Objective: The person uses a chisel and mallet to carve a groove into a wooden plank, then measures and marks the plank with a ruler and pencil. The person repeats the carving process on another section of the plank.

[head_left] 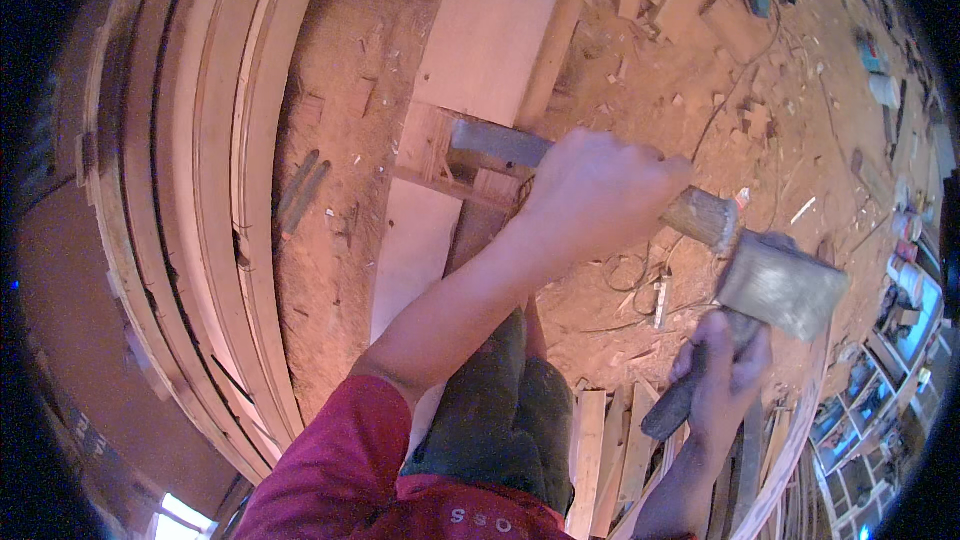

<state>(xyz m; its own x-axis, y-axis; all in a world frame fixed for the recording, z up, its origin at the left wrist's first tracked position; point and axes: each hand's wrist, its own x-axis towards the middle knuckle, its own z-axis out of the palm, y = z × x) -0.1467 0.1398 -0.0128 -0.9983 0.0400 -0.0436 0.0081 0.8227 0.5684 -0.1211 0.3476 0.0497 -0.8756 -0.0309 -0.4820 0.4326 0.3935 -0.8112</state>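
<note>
My left hand point(610, 180) is closed around a chisel, its wooden handle sticking out to the right of the fist. The flat metal chisel blade point(500, 143) points left, with its tip at a recess cut into a long wooden beam point(490, 30). In my right hand point(725, 370) is the dark handle of a mallet. The blocky grey mallet head point(780, 285) is close to the butt of the chisel handle; whether they touch I cannot tell. Below the left wrist, the beam runs on partly hidden behind my forearm.
Long planks point(215, 140) are stacked along the left. Wood offcuts point(690, 0) and a thin cable point(745, 70) litter the sandy ground. Two dark rods point(303, 190) lie between stack and beam. More wood strips point(610, 450) are near my legs; a cluttered shelf point(870, 410) stands at right.
</note>
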